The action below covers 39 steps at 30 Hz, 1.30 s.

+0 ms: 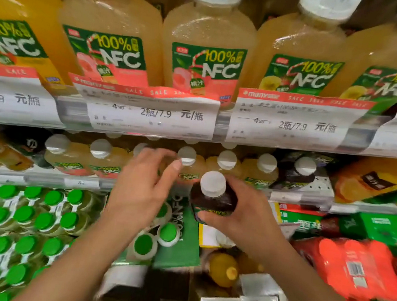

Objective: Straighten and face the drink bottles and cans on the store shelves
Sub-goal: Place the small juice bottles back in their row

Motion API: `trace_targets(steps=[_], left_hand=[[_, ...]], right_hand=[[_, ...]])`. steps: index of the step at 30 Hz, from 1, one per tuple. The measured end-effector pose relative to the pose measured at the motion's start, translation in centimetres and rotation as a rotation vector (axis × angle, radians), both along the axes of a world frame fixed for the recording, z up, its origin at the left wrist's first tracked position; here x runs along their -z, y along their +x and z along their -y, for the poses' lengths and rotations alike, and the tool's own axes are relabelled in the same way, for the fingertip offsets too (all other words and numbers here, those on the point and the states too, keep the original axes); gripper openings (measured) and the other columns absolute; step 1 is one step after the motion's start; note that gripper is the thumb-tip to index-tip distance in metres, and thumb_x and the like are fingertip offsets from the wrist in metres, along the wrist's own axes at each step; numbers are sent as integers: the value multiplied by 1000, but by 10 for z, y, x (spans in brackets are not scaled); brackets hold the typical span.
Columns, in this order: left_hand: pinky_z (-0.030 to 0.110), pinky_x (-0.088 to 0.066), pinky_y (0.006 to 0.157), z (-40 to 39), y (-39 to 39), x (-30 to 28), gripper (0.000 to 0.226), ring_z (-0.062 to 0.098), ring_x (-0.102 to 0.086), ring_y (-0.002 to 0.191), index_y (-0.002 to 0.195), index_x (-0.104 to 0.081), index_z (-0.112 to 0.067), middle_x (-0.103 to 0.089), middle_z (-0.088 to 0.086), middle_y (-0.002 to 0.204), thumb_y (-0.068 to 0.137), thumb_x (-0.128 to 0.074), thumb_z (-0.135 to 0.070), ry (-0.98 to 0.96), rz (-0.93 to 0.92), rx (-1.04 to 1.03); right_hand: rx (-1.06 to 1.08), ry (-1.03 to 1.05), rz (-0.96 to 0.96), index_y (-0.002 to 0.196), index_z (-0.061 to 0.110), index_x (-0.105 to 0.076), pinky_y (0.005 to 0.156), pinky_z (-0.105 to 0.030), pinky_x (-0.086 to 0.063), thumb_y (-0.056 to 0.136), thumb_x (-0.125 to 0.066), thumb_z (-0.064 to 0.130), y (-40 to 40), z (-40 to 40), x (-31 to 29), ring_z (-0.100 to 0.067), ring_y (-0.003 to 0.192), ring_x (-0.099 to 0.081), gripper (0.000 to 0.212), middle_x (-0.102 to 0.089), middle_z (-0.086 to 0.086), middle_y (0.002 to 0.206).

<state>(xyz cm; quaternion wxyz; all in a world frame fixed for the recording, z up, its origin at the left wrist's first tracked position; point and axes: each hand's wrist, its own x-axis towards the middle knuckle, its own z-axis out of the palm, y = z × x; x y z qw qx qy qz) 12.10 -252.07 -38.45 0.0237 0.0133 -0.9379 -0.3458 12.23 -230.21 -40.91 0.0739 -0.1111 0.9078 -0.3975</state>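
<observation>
A grocery store's drinks aisle: large NFC juice bottles (209, 44) line the top of the frame above a shelf edge hung with red-banded sale price tags (151, 110). Smaller juice bottles (226, 165) fill the middle shelf; shrink-wrapped green-capped bottles (28, 219) crowd the lower left.

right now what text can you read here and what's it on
"100% NFC": labels of the big juice bottles on the top shelf
"SALE": red strip of the price tags
"2瓶/7.9 元/瓶" and "4.90" struck through: same tags
"100%": dark bottle in the right hand
"NFC": small bottles, middle shelf
Fine print on the tags, the barcode pack and the green boxes: blurred, unreadable
</observation>
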Motion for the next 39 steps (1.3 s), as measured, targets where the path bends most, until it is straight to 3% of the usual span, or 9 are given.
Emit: trace_targets(steps=[3, 7, 10, 12, 23, 28, 31, 36, 39], left_hand=[[37, -44, 72, -6, -33, 6, 41, 32, -63, 91, 113, -65, -18, -68, 7, 88, 97, -52, -54, -446, 61, 27], [33, -41, 62, -29, -54, 13, 47, 31, -66, 79, 78, -53, -20, -47, -2, 61, 96, -48, -63, -609, 204, 112], [32, -39, 62, -32, -60, 22, 36, 32, -67, 86, 100, -55, -22, -55, -1, 71, 98, -50, -58, -647, 172, 150], [32, -41, 65, -28, -61, 22, 34, 31, -67, 95, 120, -56, -30, -69, 4, 100, 97, -55, -54, -664, 142, 162], [44, -53, 81, -87, -62, -4, 60, 37, -59, 118, 139, -45, -32, -58, 9, 136, 90, -59, -62, -712, 148, 231], [36, -50, 75, -111, -68, 7, 35, 32, -65, 103, 126, -52, -35, -67, 6, 117, 95, -57, -52, -665, 146, 267], [32, -39, 68, -110, -68, 5, 21, 31, -65, 103, 111, -51, -33, -66, 5, 115, 99, -53, -51, -731, 182, 249], [36, -50, 71, -126, -67, -7, 46, 34, -65, 107, 136, -50, -32, -65, 6, 123, 95, -58, -49, -822, 129, 262], [43, -56, 78, -151, -70, -7, 50, 37, -63, 111, 137, -52, -29, -65, 11, 125, 92, -59, -51, -709, 50, 330]], right_hand=[[59, -5, -5, 110, 47, -57, 76, -1, -41, 65, -93, 40, -3, -32, -4, 18, 97, -57, 59, -63, 31, 97], [139, -36, -3, 100, 57, -48, 74, 2, -40, 65, -94, 36, -6, -62, -7, 25, 92, -54, 62, -58, 37, 95], [166, -46, 2, 110, 52, -53, 77, -1, -42, 65, -95, 35, -5, -79, -8, 11, 92, -61, 64, -63, 32, 99], [169, -36, -1, 113, 48, -56, 78, -6, -44, 64, -94, 39, -5, -91, -10, 4, 94, -62, 63, -66, 27, 101], [304, -100, -41, 118, 34, -63, 87, -31, -54, 66, -95, 35, -7, -162, -12, -2, 101, -65, 61, -71, 19, 105], [310, -96, -97, 116, 28, -64, 74, -5, -44, 66, -95, 32, -10, -186, -13, 11, 95, -61, 59, -68, 21, 99], [317, -108, -93, 117, 26, -63, 72, -2, -42, 67, -94, 30, -10, -200, -16, 14, 94, -60, 59, -68, 21, 100], [334, -102, -97, 110, 27, -62, 69, -4, -41, 69, -94, 31, -11, -220, -17, 9, 94, -59, 52, -68, 17, 97], [348, -89, -107, 111, 32, -60, 71, -4, -42, 70, -94, 31, -17, -230, -16, 4, 92, -61, 53, -69, 15, 99]])
